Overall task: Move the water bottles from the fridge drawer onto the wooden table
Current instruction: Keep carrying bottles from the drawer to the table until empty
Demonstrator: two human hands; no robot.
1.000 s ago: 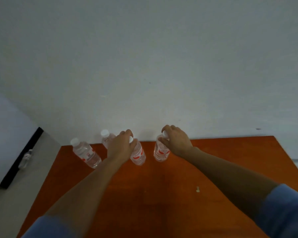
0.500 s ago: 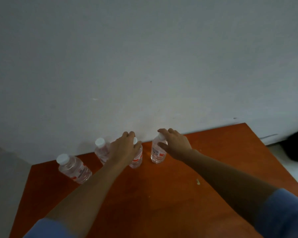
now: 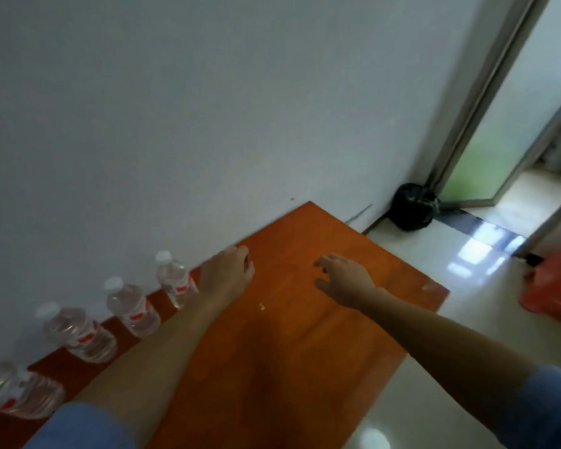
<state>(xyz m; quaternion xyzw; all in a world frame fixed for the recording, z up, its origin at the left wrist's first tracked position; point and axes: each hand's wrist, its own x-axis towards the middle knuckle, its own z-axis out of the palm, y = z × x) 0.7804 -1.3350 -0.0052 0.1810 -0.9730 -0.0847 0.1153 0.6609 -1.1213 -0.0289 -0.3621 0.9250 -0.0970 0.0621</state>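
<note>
Several clear water bottles with white caps and red labels stand in a row along the wall on the wooden table: one nearest my hands, another, a third, and one at the left edge of view. My left hand hovers just right of the nearest bottle, fingers loosely curled, holding nothing. Further right, my right hand is over bare tabletop with fingers spread and nothing in it. The fridge drawer is not in view.
A white wall runs along the table's far side. On the glossy floor to the right are a black bag in the corner, a glass door and a red plastic object. A small crumb lies on the table.
Both hands have let go of the bottle caps they gripped and moved right, away from the row. My view has swung to the right, showing the door and floor.
</note>
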